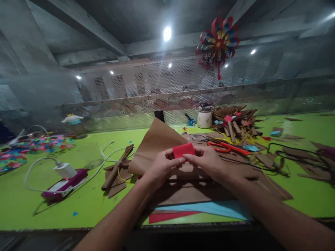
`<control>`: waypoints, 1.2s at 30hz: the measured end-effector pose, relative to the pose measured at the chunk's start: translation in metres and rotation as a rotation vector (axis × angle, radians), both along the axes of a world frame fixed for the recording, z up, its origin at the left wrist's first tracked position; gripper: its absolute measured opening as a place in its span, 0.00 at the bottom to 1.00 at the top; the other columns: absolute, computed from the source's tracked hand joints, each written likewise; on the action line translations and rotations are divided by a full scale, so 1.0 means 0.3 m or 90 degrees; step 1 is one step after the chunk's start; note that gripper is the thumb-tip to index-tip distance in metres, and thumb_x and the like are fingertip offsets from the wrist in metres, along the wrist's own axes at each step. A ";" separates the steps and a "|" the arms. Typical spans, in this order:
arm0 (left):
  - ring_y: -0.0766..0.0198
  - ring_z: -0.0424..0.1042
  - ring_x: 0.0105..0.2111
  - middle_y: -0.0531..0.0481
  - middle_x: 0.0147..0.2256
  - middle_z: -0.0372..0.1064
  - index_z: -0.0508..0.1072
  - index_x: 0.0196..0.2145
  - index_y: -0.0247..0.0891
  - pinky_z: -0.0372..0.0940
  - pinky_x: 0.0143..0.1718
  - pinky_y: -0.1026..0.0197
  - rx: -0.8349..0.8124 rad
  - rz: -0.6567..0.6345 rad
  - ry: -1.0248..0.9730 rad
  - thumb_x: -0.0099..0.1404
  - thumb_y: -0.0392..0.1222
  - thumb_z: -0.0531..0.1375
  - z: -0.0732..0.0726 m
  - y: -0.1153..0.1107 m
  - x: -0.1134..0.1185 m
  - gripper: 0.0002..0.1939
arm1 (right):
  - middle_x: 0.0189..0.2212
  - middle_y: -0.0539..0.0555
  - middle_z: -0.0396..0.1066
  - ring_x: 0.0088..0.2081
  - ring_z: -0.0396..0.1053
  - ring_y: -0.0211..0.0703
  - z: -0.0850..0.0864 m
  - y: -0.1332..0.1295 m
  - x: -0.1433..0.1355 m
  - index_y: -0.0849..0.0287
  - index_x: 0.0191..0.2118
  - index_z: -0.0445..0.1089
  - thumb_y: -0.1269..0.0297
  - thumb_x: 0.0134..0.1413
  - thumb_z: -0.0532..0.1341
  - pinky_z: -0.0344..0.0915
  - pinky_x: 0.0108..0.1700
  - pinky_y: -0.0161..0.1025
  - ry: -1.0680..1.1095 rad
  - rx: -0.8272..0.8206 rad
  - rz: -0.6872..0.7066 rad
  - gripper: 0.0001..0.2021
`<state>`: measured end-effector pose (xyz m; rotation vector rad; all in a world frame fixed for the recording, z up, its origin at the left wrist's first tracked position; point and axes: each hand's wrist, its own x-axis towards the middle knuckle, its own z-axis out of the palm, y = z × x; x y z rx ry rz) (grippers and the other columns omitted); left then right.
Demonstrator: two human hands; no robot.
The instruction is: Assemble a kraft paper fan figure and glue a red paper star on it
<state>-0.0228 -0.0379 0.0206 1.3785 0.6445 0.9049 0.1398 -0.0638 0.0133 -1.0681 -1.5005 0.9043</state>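
A small folded piece of red paper (183, 150) is pinched between both hands above the brown paper. My left hand (166, 163) grips its left side, thumb in front and fingers behind. On the right side, my right hand (204, 157) holds it the same way, the two thumb tips close together at its lower edge. Behind my left hand rises a large curled sheet of brown paper (154, 143). Light blue paper (222, 208) and red paper (171, 217) lie at the table's front edge, below the brown stack.
Orange-handled scissors (225, 147) lie right of the hands. A rolled brown piece (117, 169) and a purple power strip (65, 184) are on the left. A white jar (205, 117) and finished brown paper fans (231, 120) stand behind; colored paper bits (44, 144) lie far left.
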 end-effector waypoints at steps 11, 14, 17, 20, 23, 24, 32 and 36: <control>0.72 0.60 0.23 0.48 0.27 0.67 0.73 0.36 0.31 0.54 0.26 0.67 -0.005 0.046 0.022 0.46 0.38 0.66 0.000 0.001 0.002 0.18 | 0.23 0.51 0.65 0.22 0.58 0.31 0.003 -0.004 0.006 0.65 0.30 0.70 0.57 0.39 0.64 0.57 0.25 0.32 0.133 -0.095 0.142 0.15; 0.71 0.61 0.24 0.48 0.28 0.67 0.73 0.37 0.31 0.54 0.27 0.67 0.006 0.034 0.000 0.47 0.39 0.66 0.002 -0.004 0.001 0.18 | 0.23 0.51 0.66 0.22 0.58 0.32 -0.002 -0.001 0.008 0.65 0.30 0.70 0.59 0.39 0.65 0.57 0.25 0.32 0.144 -0.092 0.147 0.14; 0.71 0.62 0.25 0.48 0.29 0.68 0.73 0.38 0.32 0.55 0.28 0.67 0.008 0.014 -0.002 0.48 0.39 0.65 0.005 -0.005 -0.001 0.18 | 0.20 0.49 0.65 0.20 0.57 0.31 -0.006 0.003 0.008 0.64 0.28 0.70 0.58 0.40 0.64 0.55 0.23 0.32 0.132 -0.068 0.114 0.13; 0.73 0.60 0.22 0.50 0.25 0.66 0.74 0.32 0.31 0.53 0.25 0.68 -0.010 0.007 0.062 0.48 0.42 0.64 0.010 -0.005 -0.002 0.14 | 0.16 0.48 0.64 0.17 0.56 0.30 -0.005 0.006 0.007 0.64 0.24 0.69 0.58 0.39 0.65 0.51 0.20 0.31 0.110 -0.057 0.070 0.12; 0.75 0.57 0.18 0.53 0.21 0.64 0.73 0.28 0.31 0.49 0.20 0.69 -0.013 0.035 0.105 0.47 0.45 0.65 0.014 -0.003 0.000 0.14 | 0.15 0.49 0.65 0.15 0.57 0.29 0.002 0.010 0.012 0.65 0.22 0.70 0.58 0.36 0.66 0.52 0.19 0.31 0.122 -0.081 0.050 0.13; 0.75 0.56 0.18 0.53 0.20 0.64 0.72 0.28 0.31 0.48 0.19 0.69 -0.011 0.039 0.110 0.47 0.46 0.65 0.013 -0.001 0.000 0.15 | 0.16 0.49 0.66 0.15 0.58 0.29 0.006 0.012 0.016 0.65 0.22 0.70 0.58 0.34 0.67 0.54 0.19 0.31 0.130 -0.098 0.049 0.13; 0.75 0.57 0.16 0.52 0.20 0.65 0.69 0.27 0.32 0.47 0.17 0.70 0.001 0.046 0.153 0.48 0.47 0.64 -0.003 0.027 -0.019 0.15 | 0.15 0.51 0.68 0.15 0.60 0.30 0.023 0.036 0.054 0.65 0.18 0.67 0.57 0.31 0.68 0.57 0.19 0.31 0.153 -0.163 0.057 0.16; 0.75 0.54 0.15 0.53 0.19 0.64 0.69 0.30 0.32 0.46 0.15 0.70 0.006 0.030 0.185 0.49 0.46 0.63 0.003 0.030 -0.024 0.15 | 0.13 0.48 0.65 0.13 0.56 0.28 0.003 0.044 0.042 0.64 0.17 0.65 0.55 0.33 0.67 0.51 0.16 0.30 0.108 -0.111 0.030 0.17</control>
